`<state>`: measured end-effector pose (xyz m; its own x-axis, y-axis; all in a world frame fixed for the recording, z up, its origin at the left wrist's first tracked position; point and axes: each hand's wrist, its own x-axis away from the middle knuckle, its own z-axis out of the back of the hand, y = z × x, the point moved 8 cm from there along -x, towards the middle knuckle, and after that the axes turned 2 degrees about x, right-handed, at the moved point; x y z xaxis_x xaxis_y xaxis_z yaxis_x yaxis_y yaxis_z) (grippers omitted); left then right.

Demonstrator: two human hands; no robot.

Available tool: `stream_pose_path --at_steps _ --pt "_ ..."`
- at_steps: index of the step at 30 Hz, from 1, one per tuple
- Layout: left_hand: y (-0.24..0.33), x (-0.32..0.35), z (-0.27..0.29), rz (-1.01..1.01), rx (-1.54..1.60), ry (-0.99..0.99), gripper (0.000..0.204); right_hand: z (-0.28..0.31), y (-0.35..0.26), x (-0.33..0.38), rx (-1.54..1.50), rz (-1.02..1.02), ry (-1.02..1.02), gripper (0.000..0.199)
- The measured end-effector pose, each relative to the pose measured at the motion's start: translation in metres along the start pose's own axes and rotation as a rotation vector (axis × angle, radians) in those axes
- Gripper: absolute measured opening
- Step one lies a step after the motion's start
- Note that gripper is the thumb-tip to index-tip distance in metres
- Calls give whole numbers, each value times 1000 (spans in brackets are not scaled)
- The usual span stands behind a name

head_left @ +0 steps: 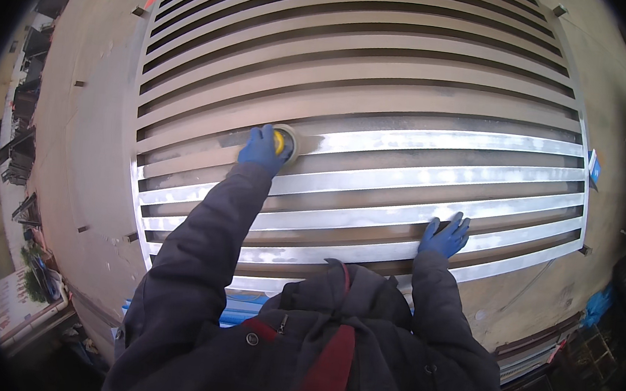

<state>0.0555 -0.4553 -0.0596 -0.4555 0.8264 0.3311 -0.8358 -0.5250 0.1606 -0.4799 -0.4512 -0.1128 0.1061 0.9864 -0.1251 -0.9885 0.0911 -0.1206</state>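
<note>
Two gloved hands at work over one large slatted metal grille [370, 73] laid flat on a pale worktop [86, 121]. Left hand [261, 147], in a blue glove, closed in a grip on one round sanding tool with a yellow centre [285, 142], pressed onto a slat towards the grille's left edge. Right hand [445, 237], also blue-gloved, spread flat and open on a bright slat near the grille's near right corner, gripping nothing. About five near slats shiny and bare, the far ones dull brown. One small blue-and-white item [594, 168] just beside the grille's right edge. Several small dark clips along the worktop's left side. Dark racks [22, 122] beyond the worktop's left edge.
</note>
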Motion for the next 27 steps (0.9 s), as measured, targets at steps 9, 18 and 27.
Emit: stream_pose_path --at_steps 9,18,27 --pt "89 -14 -26 -94 54 -35 75 -1 0 -3 22 -46 -60 76" --pt "3 10 -9 16 109 57 76 -3 -1 1 64 -1 -15 71" --pt "-200 22 22 330 -18 65 87 -13 5 1 105 39 4 69"
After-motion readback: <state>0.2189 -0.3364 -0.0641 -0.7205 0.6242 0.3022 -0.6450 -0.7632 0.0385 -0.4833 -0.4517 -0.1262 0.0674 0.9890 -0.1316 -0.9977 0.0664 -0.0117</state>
